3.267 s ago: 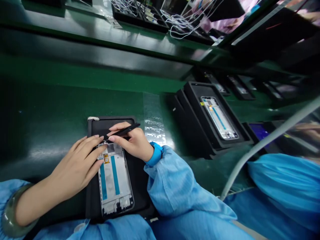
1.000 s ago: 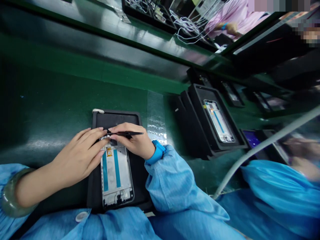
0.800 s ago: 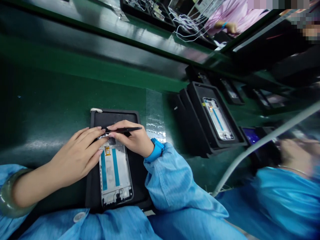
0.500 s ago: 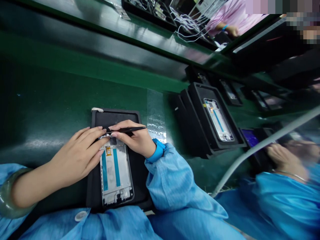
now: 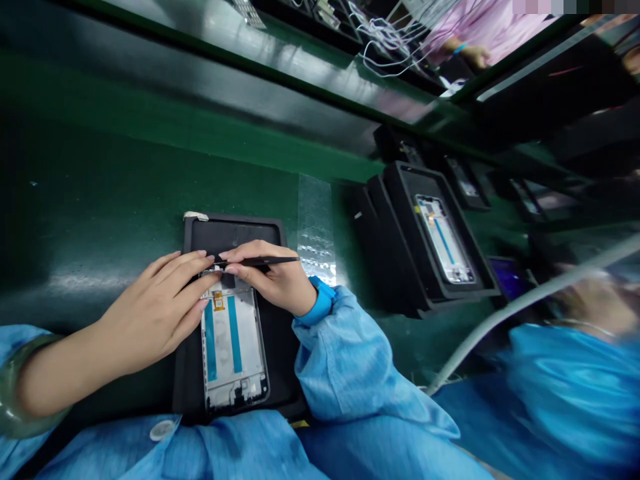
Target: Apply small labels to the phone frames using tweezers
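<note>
A silver phone frame [image 5: 235, 347] with two blue strips and a small orange flex part lies in a black tray [image 5: 285, 347] in front of me. My left hand [image 5: 155, 310] rests over the frame's top left corner, fingers spread and fingertips on its edge, holding nothing. In a pinch, my right hand [image 5: 273, 277] grips black tweezers [image 5: 280, 259], their tip at the frame's top edge. The tip itself is partly hidden by my fingers.
Stacked black trays [image 5: 400, 247] stand to the right, the top one bearing another phone frame [image 5: 445, 240]. A pale hose [image 5: 520, 303] curves past a co-worker's blue sleeve [image 5: 570, 393]. White cables [image 5: 385, 40] lie beyond the ledge.
The view has shifted slightly, moving the stacked trays a little to the right. The co-worker's hand has moved. My hands keep nearly the same pose over the frame.
</note>
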Action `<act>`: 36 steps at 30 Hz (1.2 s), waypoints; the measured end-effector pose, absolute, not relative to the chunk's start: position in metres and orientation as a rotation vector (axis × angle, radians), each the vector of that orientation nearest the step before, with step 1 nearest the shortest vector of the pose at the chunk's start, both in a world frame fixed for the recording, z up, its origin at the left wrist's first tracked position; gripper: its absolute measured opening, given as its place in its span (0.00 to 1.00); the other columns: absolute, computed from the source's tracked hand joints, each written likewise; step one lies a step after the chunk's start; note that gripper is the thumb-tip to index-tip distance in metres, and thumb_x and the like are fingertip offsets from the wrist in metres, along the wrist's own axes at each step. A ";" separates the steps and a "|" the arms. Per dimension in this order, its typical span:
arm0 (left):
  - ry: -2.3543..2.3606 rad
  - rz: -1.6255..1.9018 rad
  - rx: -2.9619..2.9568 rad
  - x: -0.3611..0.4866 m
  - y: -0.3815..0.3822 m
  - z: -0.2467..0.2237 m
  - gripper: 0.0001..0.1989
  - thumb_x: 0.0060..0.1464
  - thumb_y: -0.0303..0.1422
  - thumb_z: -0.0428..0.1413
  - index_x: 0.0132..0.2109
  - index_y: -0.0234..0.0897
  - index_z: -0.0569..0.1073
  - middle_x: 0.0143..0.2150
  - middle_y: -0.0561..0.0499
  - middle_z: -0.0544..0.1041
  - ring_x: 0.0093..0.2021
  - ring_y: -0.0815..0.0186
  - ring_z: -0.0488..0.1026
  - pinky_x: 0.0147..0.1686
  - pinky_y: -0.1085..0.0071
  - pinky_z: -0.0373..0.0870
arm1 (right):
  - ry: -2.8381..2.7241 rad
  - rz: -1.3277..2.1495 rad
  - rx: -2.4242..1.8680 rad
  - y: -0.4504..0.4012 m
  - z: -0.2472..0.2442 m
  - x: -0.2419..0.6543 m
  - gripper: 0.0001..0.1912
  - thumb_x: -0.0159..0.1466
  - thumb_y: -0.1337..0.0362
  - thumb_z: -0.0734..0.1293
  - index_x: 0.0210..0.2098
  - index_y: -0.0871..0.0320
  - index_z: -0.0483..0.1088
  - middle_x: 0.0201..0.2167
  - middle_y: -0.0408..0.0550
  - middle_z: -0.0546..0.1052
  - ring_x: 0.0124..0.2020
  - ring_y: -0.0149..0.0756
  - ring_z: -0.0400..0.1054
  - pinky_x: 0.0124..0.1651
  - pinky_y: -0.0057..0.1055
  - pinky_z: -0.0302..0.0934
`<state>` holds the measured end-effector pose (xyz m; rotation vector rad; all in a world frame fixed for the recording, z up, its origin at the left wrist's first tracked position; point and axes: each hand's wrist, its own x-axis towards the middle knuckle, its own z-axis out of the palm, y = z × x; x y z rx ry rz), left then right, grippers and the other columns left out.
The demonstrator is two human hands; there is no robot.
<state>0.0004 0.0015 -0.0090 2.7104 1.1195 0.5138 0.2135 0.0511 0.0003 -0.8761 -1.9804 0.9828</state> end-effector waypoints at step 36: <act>1.130 0.541 2.663 0.001 0.001 -0.008 0.20 0.61 0.31 0.45 0.59 0.33 0.64 0.59 0.40 0.67 0.61 0.53 0.61 0.57 0.51 0.63 | -2.023 0.941 -0.915 0.051 0.002 0.211 0.07 0.62 0.61 0.67 0.37 0.58 0.72 0.37 0.47 0.79 0.40 0.33 0.74 0.45 0.30 0.69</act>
